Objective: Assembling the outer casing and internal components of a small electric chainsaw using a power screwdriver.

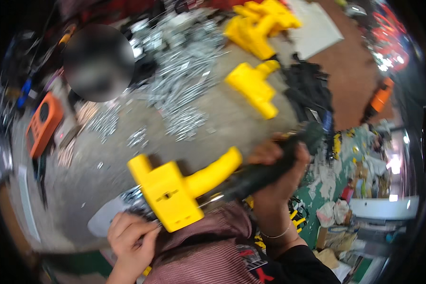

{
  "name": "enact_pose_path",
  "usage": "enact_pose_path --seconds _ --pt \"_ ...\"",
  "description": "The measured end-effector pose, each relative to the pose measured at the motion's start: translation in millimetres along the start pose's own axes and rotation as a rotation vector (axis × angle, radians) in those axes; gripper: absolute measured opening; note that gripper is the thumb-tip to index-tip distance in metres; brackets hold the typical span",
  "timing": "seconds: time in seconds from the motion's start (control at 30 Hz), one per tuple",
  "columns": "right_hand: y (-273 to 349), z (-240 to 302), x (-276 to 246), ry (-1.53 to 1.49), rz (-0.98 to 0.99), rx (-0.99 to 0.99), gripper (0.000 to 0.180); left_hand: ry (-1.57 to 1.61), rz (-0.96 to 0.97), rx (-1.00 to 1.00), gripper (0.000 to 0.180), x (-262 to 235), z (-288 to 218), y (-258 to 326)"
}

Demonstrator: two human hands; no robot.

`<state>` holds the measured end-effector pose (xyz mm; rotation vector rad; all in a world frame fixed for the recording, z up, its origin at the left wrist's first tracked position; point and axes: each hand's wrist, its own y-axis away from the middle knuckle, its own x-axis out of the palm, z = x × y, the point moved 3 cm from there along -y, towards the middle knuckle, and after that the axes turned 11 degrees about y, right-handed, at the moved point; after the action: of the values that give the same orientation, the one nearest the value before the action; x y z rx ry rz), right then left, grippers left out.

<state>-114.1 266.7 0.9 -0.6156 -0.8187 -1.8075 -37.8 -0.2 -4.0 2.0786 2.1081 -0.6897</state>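
A yellow plastic housing [170, 196] with a curved handle lies at the near table edge, its flat face up with small holes. My right hand [281, 170] is wrapped round a black power screwdriver [255, 182]. The screwdriver's metal shaft points left and its tip reaches the housing's right side; whether it sits in a screw is blurred. My left hand [132, 239] is closed in a pinch close to the housing's lower left corner. What its fingertips hold, if anything, is hidden. Behind that hand, a pale tray [102, 220] carries small metal parts.
A large pile of metal parts [175, 71] covers the back middle. Another yellow housing [255, 87] lies at right, with several more [260, 23] behind it. Black cables [310, 87] lie beside them. An orange multimeter [45, 123] stands at left. An orange-handled tool [381, 97] is far right.
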Motion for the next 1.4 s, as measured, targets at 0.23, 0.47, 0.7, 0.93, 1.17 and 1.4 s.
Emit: enact_pose_path --seconds 0.23,0.47,0.7,0.93,1.17,1.4 --pt "-77.8 165.9 28.3 1.669 0.131 -0.047 0.051 -0.174 0.026 -0.072 0.047 -26.6 -5.1 5.0" --pt "-156.6 219.5 -76.8 2.538 -0.203 -0.796 0.056 -0.482 0.135 0.102 0.076 -22.8 11.2 -10.9" --pt "22.1 47.8 84.1 1.665 1.152 -0.654 0.026 -0.346 0.245 0.292 0.051 -66.8 -32.8 -21.1" --pt "0.4 -37.6 53.3 1.886 1.086 -0.583 0.014 -0.412 0.161 0.106 0.056 -82.7 4.8 -19.8" --pt "-62.0 -72.6 178.2 1.797 1.108 -0.629 0.012 -0.518 0.181 0.167 0.075 -55.1 18.9 7.5" --pt "-149.9 -150.7 220.7 1.948 1.145 -1.162 0.015 -0.439 0.154 0.236 0.074 -54.8 24.6 5.9"
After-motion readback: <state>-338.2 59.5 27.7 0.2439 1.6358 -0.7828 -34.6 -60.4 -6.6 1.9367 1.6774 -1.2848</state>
